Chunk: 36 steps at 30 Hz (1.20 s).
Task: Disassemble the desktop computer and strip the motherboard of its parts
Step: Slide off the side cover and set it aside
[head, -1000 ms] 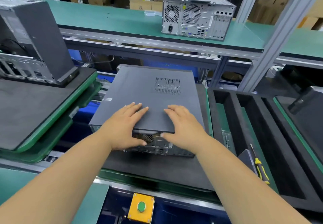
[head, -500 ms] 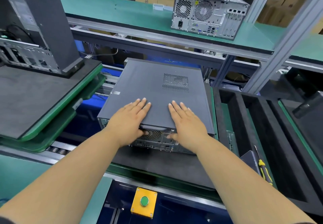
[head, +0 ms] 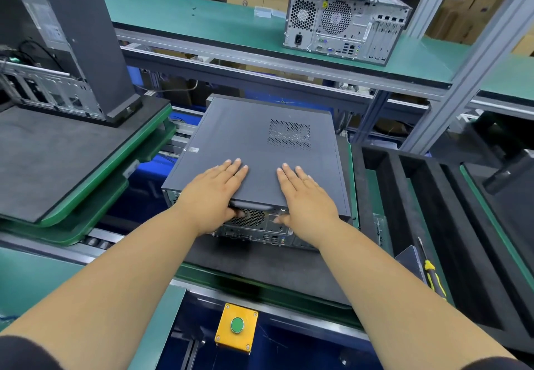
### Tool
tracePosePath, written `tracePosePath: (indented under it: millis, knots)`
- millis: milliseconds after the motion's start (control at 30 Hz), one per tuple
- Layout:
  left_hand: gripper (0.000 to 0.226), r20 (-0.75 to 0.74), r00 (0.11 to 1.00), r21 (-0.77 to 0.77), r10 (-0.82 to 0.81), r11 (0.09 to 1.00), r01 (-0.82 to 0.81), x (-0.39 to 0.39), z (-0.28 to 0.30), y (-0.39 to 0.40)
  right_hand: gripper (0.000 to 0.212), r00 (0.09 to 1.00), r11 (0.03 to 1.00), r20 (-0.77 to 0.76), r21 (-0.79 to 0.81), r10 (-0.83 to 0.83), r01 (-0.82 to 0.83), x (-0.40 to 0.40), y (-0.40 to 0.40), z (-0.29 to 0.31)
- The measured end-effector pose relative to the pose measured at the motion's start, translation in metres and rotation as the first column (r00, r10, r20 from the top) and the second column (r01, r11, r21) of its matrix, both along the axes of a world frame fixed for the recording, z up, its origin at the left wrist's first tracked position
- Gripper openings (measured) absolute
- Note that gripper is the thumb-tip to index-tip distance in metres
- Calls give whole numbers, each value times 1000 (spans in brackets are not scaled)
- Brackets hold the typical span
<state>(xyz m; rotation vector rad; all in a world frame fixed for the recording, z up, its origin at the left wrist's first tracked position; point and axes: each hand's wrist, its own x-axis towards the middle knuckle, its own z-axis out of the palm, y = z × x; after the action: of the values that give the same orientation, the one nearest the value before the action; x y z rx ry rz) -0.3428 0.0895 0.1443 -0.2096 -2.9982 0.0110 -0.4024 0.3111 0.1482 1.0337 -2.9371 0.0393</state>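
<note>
Now | dark grey desktop computer (head: 254, 150) flat, lid on | both hands spread flat on lid

The case lid (head: 254, 150) looks like matt dark-grey painted sheet metal, smooth apart from a perforated vent patch, and the rear panel (head: 254, 225) under it is bare silvery metal with punched mesh. It sits on a black mat (head: 260, 265) that looks like soft, dull foam (same stuff as the tray (head: 404, 196) to the right, I think), while the shelf (head: 187, 14) has a smooth green matt covering over brushed aluminium rails. The button box (head: 236, 326) is glossy yellow plastic.
</note>
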Motion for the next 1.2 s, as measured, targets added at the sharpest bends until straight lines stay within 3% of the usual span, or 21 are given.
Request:
tracePosePath:
  millis: [1200]
  knots:
    - [90,-26,999,20,43,999,-43,10,-6,2,92,995,1000,-98,-4,-13,13,10,1,-12]
